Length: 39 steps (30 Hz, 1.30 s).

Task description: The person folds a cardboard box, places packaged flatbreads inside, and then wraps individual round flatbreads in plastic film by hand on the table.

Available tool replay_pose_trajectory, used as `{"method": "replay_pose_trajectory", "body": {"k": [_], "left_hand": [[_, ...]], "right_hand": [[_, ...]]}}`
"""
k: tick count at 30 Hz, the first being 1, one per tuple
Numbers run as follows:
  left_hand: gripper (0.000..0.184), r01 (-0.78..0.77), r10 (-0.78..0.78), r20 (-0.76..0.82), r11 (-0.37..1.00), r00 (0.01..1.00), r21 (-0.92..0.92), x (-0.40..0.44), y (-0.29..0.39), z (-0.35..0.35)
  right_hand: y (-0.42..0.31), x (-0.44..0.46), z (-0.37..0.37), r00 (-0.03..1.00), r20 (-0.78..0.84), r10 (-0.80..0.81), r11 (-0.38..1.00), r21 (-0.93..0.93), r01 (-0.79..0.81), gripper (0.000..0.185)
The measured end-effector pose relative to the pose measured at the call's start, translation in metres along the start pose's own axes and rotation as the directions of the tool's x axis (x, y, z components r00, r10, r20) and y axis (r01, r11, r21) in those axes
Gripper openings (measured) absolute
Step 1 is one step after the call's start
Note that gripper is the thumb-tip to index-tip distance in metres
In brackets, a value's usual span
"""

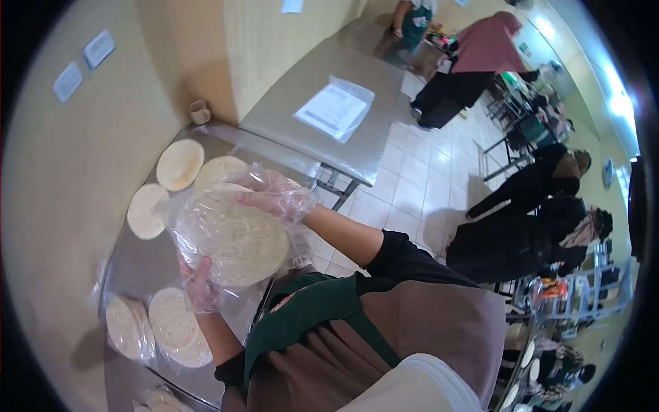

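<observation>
Between my hands is a clear plastic bag of round flatbread [237, 237], held tilted above the table. My left hand [199, 283], in a clear plastic glove, grips the bag's near left edge with the thumb on top. My right hand [271, 196], gloved the same way, is closed on the bag's far right side, its fingers partly hidden by crumpled plastic. Beyond the bag lie loose round flatbreads [181, 165], and another flatbread [146, 211] sits beside them. Bagged flatbreads [177, 326] and a second bagged stack [128, 328] rest on the table left of my left hand.
The metal table [130, 271] stands against a wall. A mug [200, 112] is in its far corner. On the adjoining table [274, 103] lies a paper in a plastic sleeve [335, 108]. Several people stand on the tiled floor [412, 172] to the right.
</observation>
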<state>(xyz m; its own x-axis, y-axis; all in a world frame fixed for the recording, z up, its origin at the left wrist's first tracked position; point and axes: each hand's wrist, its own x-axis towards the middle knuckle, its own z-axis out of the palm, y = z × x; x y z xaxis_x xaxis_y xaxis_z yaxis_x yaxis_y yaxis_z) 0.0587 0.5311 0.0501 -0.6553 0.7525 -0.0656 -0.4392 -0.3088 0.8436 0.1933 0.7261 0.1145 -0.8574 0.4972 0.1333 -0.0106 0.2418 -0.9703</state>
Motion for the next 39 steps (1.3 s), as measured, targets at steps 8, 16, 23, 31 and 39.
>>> {"method": "replay_pose_trajectory", "body": {"k": [8,16,23,31,39], "left_hand": [[0.068,-0.012,0.046,0.331,0.994,0.943,-0.105,0.046,-0.004,0.052],[0.035,-0.330,0.088,0.474,0.826,0.876,0.457,0.105,-0.009,0.086],[0.022,-0.648,0.449,0.508,0.684,0.735,0.334,0.087,-0.028,0.153],[0.017,-0.776,0.600,0.562,0.618,0.569,0.126,0.088,-0.041,0.184],[0.016,-0.769,0.577,0.749,0.622,0.327,-0.143,0.069,-0.033,0.223]], "right_hand": [[-0.030,-0.043,-0.063,0.983,-0.176,0.056,0.996,-0.061,-0.067,0.033],[-0.027,-0.073,-0.115,0.983,-0.173,0.062,0.950,-0.292,-0.111,0.038],[-0.006,-0.090,-0.150,0.947,-0.316,0.052,0.974,-0.194,-0.118,0.046],[-0.043,-0.128,-0.159,0.861,-0.429,0.272,0.960,0.061,-0.272,0.047],[-0.022,-0.183,-0.139,0.699,-0.628,0.341,0.938,0.182,-0.294,0.052]]}}
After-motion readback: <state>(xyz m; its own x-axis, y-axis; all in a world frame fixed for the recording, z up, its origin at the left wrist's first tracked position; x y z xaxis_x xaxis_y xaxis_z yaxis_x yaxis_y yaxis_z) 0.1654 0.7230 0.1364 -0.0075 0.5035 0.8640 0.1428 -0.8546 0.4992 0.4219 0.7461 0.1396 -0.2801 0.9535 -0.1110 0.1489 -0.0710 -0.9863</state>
